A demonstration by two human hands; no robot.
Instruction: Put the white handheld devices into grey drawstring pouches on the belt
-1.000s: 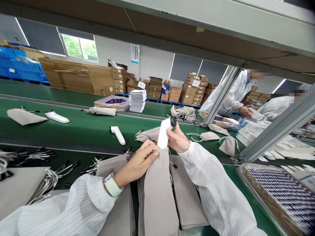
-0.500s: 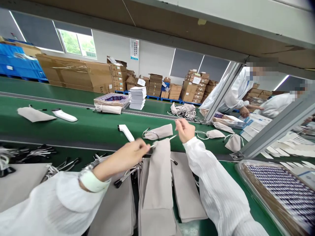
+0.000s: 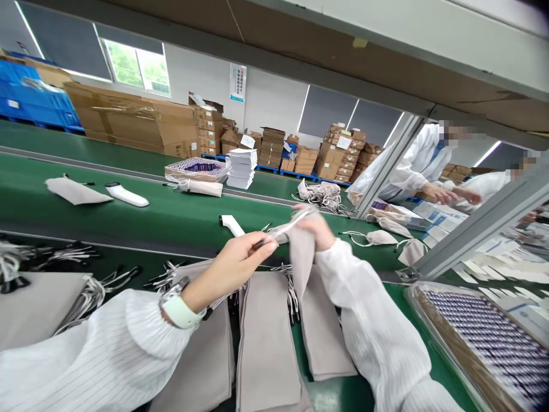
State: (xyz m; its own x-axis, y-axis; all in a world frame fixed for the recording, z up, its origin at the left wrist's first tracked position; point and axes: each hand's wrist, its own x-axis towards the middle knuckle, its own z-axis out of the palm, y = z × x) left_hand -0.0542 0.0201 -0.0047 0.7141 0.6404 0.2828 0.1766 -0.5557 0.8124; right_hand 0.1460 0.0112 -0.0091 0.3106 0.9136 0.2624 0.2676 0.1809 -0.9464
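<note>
The left hand [image 3: 246, 254] reaches in from the near left, forearm slanting toward the far right, its thumb and fingers pinched together on the white drawstring [image 3: 291, 224]. The right hand [image 3: 321, 229], its forearm angled up from the near right, is clamped on the neck of the grey pouch [image 3: 302, 254] (blur hides the fingertips), which hangs over the flat pouches [image 3: 268, 337].

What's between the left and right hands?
In the head view, a blurred white drawstring runs between left hand and right hand; a grey pouch hangs by the latter.
</note>
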